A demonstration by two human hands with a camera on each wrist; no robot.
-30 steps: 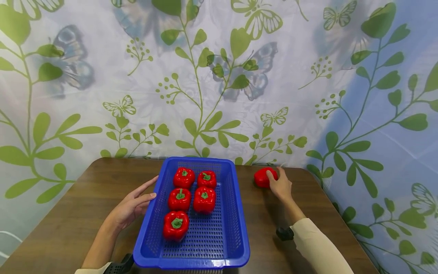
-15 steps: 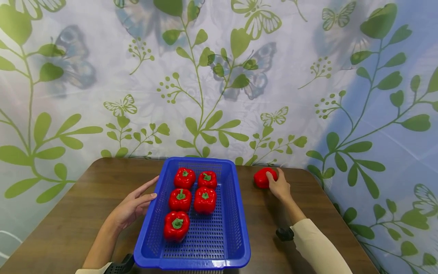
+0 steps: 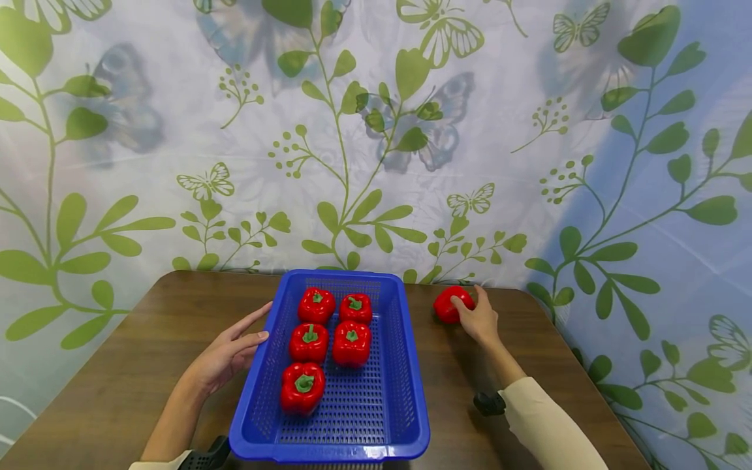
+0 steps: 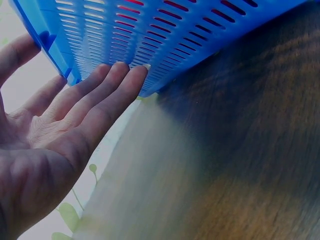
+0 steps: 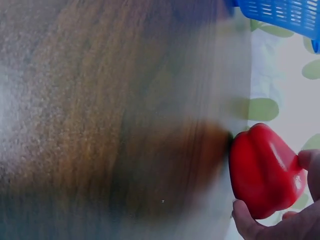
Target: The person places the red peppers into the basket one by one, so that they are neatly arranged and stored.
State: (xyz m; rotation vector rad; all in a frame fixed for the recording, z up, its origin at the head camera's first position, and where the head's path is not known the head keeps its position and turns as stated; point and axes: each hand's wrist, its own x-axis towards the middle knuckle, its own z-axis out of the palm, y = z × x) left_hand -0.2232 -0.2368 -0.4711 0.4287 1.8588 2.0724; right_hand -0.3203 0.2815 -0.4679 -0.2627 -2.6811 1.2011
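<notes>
A blue plastic basket with slotted walls stands on the table, holding several red bell peppers with green stems. At its left side is my left hand, fingers extended. In the left wrist view those fingers touch the basket's outer wall and rim. Right of the basket, near the table's back edge, my right hand pinches another red bell pepper. The right wrist view shows this pepper between thumb and fingers, lying on its side; whether it touches the table I cannot tell.
The brown wooden table ends at the back against a curtain printed with leaves and butterflies. Each wrist wears a black device, such as the one on the right wrist. A corner of the basket shows in the right wrist view.
The bell pepper in my right hand has turned and shifted slightly left, with the thumb moving along. My left hand and the basket stay in place.
</notes>
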